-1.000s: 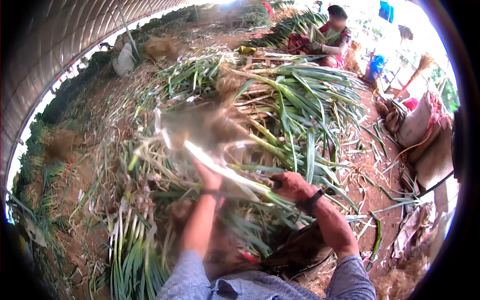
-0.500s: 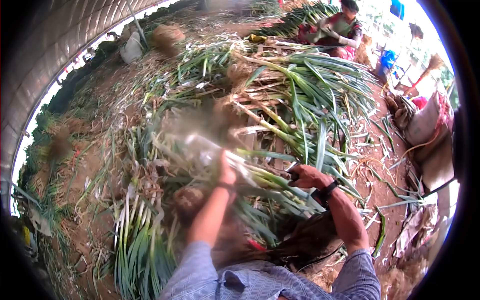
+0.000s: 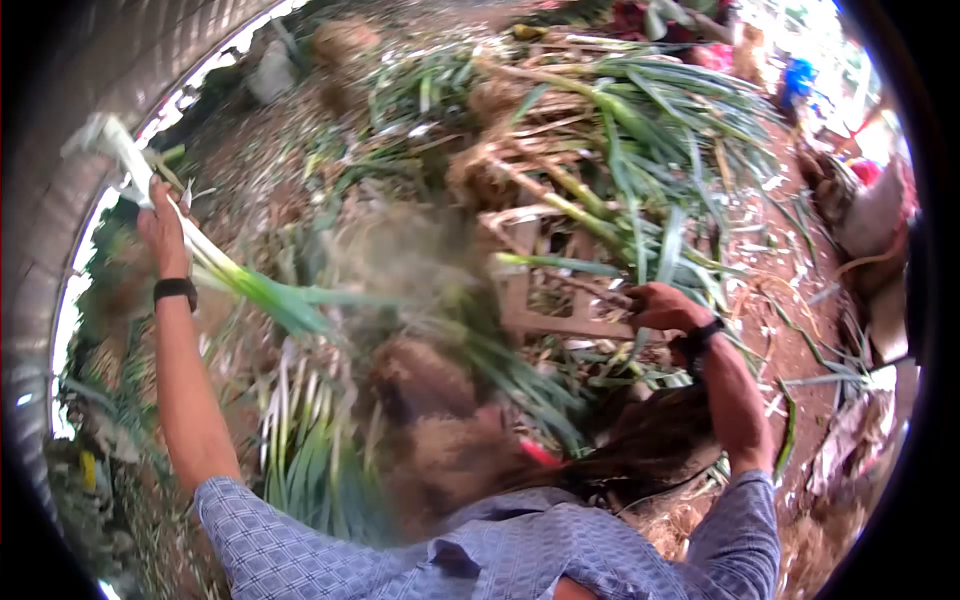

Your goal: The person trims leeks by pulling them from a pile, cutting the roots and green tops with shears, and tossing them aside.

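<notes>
Left hand (image 3: 165,232): one, wearing a dark wristband; its grip is clamping on leek stalks (image 3: 208,252), exact count blurred. The stalks are being held up toward the left edge of the ground (image 3: 795,290), white ends pointing to its far left corner, green leaves trailing toward the middle.

Right hand (image 3: 670,308): one; its grip is closing round a slender dark implement (image 3: 605,292), type too blurred to tell, near the right edge of the wooden frame.

Wooden frame (image 3: 580,326): one, slatted, lying on the ground; a single green leaf (image 3: 560,263) is crossing it.

Leek heap (image 3: 660,110): spreading beyond the frame, roots facing left, leaves facing right.

Stalk bundle (image 3: 300,430): lying toward the ground's near left corner, leaves pointing nearward.

Pale sack (image 3: 875,222): slumping along the right edge; contents hidden.

White sack (image 3: 272,72): sitting near the far left corner; contents hidden.

Blue bag (image 3: 798,80): sitting near the far right corner; contents indiscernible.
</notes>
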The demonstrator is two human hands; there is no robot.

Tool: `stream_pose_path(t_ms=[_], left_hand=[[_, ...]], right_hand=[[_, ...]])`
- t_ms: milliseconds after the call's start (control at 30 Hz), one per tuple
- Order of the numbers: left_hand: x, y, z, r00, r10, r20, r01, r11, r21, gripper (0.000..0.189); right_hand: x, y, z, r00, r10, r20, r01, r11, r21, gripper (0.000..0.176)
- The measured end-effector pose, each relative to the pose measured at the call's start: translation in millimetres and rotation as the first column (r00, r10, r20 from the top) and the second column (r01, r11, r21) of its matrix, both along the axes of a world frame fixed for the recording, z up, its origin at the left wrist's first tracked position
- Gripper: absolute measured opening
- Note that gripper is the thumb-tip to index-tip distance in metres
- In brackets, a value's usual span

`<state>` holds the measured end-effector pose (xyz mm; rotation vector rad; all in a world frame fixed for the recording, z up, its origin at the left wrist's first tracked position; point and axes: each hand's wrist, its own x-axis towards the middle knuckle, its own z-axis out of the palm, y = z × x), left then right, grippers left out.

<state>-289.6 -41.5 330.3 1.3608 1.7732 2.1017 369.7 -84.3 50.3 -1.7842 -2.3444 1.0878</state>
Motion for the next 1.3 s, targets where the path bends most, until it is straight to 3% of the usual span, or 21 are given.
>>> stream_pose_path(t_ms=[67, 133, 200, 233, 267, 367, 433, 533, 567, 600, 633, 733, 767, 867, 967, 1000, 1100, 1133, 1167, 1233, 1300], left_hand=[[-56, -22, 8, 0.981, 0.122, -0.15, -0.144, 0.978, -0.15, 0.043], [-123, -44, -24, 0.831, 0.174, -0.528, -0.337, 0.913, -0.23, 0.05], [-170, -64, -87, 0.664, 0.128, -0.737, -0.44, 0.864, -0.246, 0.043], [-157, -78, -124, 0.544, 0.166, -0.822, -0.459, 0.88, -0.127, 0.035], [-166, -86, -165, 0.523, 0.067, -0.85, -0.453, 0.866, -0.211, 0.034], [-185, -103, -289, 0.683, -0.456, -0.571, -0.376, 0.45, -0.81, 0.033], [-134, -82, -323, 0.704, -0.598, -0.383, -0.312, 0.224, -0.923, 0.029], [-4, -14, -313, 0.833, -0.492, -0.254, -0.081, 0.346, -0.935, 0.017], [12, 16, -338, 0.816, -0.543, -0.197, 0.099, 0.467, -0.879, 0.022], [65, 35, -325, 0.836, -0.549, -0.008, 0.284, 0.445, -0.85, 0.026], [105, 58, -326, 0.807, -0.591, 0.019, 0.339, 0.437, -0.833, 0.031], [213, 125, -359, 0.61, -0.751, 0.252, 0.668, 0.317, -0.673, 0.028], [256, 130, -343, 0.573, -0.736, 0.362, 0.688, 0.192, -0.7, 0.023], [352, 152, -362, 0.45, -0.695, 0.561, 0.859, 0.164, -0.486, 0.019], [420, 177, -403, 0.522, -0.507, 0.686, 0.851, 0.266, -0.452, 0.022], [434, 182, -414, 0.448, -0.462, 0.765, 0.893, 0.267, -0.362, 0.022], [467, 192, -441, 0.563, -0.492, 0.664, 0.821, 0.426, -0.38, 0.023], [471, 188, -431, 0.493, -0.251, 0.833, 0.826, 0.435, -0.358, 0.025], [472, 181, -422, 0.386, -0.243, 0.89, 0.866, 0.428, -0.259, 0.028], [466, 177, -419, 0.4, -0.257, 0.88, 0.88, 0.377, -0.29, 0.03], [465, 157, -413, 0.409, -0.385, 0.827, 0.851, 0.487, -0.194, 0.031]], right_hand=[[-8, -8, 24, 0.982, -0.081, -0.171, 0.071, 0.995, -0.066, 0.038], [-8, -8, 23, 0.991, -0.062, -0.122, 0.059, 0.998, -0.03, 0.044], [-8, -2, 10, 0.999, -0.04, -0.032, 0.039, 0.998, -0.043, 0.045], [-7, -7, 19, 0.998, -0.063, -0.012, 0.063, 0.997, -0.049, 0.044], [6, -3, -1, 0.995, -0.092, -0.027, 0.09, 0.993, -0.072, 0.043], [18, -4, -8, 0.991, -0.108, -0.084, 0.11, 0.994, 0.022, 0.041], [24, 0, -3, 0.978, -0.209, -0.005, 0.209, 0.977, 0.047, 0.039], [30, 9, 3, 0.904, -0.395, -0.163, 0.398, 0.917, -0.014, 0.032], [34, 12, 0, 0.882, -0.45, -0.143, 0.449, 0.893, -0.036, 0.03], [37, 14, -2, 0.876, -0.467, -0.122, 0.461, 0.884, -0.075, 0.03], [38, 17, -4, 0.87, -0.483, -0.103, 0.472, 0.874, -0.116, 0.03], [37, 18, -3, 0.922, -0.386, 0.021, 0.386, 0.919, -0.078, 0.035], [39, 19, -4, 0.925, -0.378, 0.033, 0.379, 0.923, -0.071, 0.036], [49, 22, -5, 0.917, -0.399, 0.017, 0.399, 0.915, -0.063, 0.04], [60, 21, 1, 0.915, -0.404, 0.015, 0.404, 0.912, -0.065, 0.041], [64, 20, -1, 0.917, -0.398, 0.014, 0.398, 0.916, -0.056, 0.04], [73, 20, 1, 0.92, -0.391, -0.006, 0.39, 0.92, -0.043, 0.038], [77, 20, -2, 0.921, -0.388, -0.015, 0.388, 0.921, -0.035, 0.037], [80, 19, -3, 0.923, -0.385, -0.025, 0.384, 0.923, -0.026, 0.037], [81, 19, 8, 0.91, -0.413, -0.027, 0.41, 0.908, -0.086, 0.037], [87, 18, 10, 0.903, -0.425, -0.055, 0.413, 0.898, -0.151, 0.037]])
